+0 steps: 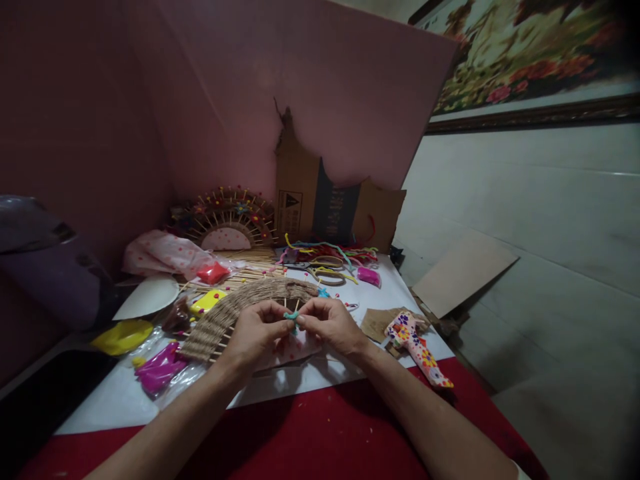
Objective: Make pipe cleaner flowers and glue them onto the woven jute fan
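Note:
My left hand (261, 331) and my right hand (331, 325) meet at the middle of the work surface, thumbs and fingertips pinched together. Between them is a small teal piece (291, 316), which looks like soft clay, held from both sides. Just behind and under my hands lies a fan-shaped piece (235, 303) with a band of brown twine woven over thin sticks. Its lower part, of pale dotted cloth, is mostly covered by my hands. A blue star-like piece (324, 293) sits beyond my right fingers.
A similar decorated fan (227, 227) leans at the back beside torn cardboard (300, 193). Scissors (333, 275) lie among coloured strings. At left are yellow clay (123, 337) and a magenta packet (161, 369); at right, a flower-patterned piece (419, 347). Red cloth (310, 433) covers the near edge.

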`<action>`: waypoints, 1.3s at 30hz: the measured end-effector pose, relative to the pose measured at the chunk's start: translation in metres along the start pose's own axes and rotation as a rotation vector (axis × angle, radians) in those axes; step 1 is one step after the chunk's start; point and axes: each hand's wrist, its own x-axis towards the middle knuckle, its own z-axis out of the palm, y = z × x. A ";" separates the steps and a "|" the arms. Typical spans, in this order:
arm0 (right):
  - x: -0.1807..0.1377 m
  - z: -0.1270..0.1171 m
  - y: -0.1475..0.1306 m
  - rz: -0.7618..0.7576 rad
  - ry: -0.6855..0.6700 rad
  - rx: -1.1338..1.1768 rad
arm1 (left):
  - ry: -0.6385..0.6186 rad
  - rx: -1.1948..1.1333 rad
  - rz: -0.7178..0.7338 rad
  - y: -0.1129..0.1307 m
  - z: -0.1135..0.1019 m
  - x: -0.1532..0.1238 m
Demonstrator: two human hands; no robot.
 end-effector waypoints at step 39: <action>-0.001 -0.009 -0.001 -0.064 -0.196 0.237 | -0.282 -0.191 -0.262 0.012 -0.007 -0.008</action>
